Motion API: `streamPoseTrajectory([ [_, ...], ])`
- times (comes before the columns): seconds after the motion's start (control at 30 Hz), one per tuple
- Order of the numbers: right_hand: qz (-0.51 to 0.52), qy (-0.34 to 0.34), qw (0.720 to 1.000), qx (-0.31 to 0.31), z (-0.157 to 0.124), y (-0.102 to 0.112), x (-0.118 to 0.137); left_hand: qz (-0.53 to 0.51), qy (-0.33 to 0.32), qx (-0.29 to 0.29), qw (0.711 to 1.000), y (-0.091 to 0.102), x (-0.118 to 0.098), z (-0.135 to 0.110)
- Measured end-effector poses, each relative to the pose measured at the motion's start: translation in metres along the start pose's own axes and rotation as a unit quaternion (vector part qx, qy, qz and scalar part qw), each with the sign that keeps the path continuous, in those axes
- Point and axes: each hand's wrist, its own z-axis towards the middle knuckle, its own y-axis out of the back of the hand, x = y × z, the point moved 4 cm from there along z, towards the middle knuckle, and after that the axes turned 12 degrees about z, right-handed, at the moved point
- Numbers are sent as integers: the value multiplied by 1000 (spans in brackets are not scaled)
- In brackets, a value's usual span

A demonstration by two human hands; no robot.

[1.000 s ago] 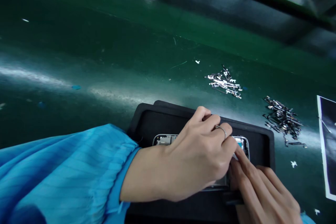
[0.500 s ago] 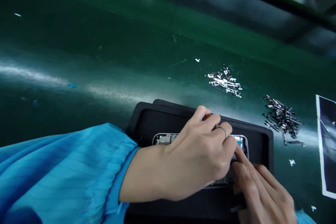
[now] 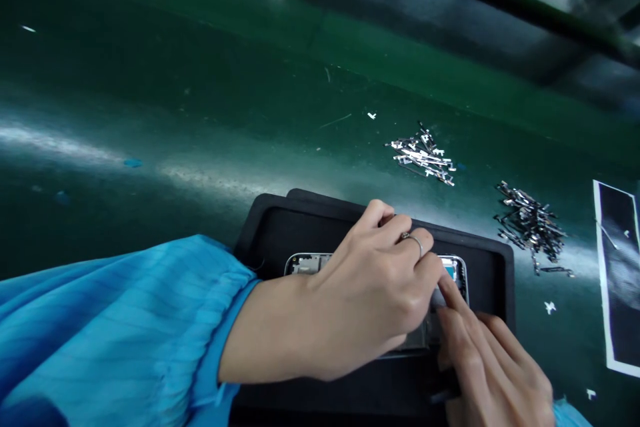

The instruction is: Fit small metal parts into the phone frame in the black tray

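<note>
A silver phone frame [image 3: 305,263] lies in a black tray [image 3: 280,227] near the front edge of the green surface. My left hand [image 3: 370,293], a ring on one finger, lies curled over the frame and holds it down. My right hand [image 3: 490,367] comes in from the lower right, and its index fingertip presses on the frame's right end by a small blue part [image 3: 450,270]. Most of the frame is hidden under my hands. A blue sleeve [image 3: 125,327] covers my left forearm.
Two heaps of small metal strips lie beyond the tray: a silver one [image 3: 423,155] and a darker one [image 3: 533,223]. A few loose white bits [image 3: 549,307] lie to the right. A black sheet with a white border [image 3: 617,280] sits at the right edge.
My right hand has slid slightly left and down on the frame. My left hand has stayed on it. The view has shifted a little.
</note>
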Motion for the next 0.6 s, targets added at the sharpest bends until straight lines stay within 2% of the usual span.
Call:
streamPoseTrajectory([
  [0.27,28,1,1000,-1,0,3,-6,20,2,5,1000,-2,-1,2],
  [0.4,48,-5,999,10,2,2,-6,54,1,-33,998,1,-4,5],
  [0.6,48,-4,999,1,1,0,-5,64,-69,-97,991,4,-7,2],
])
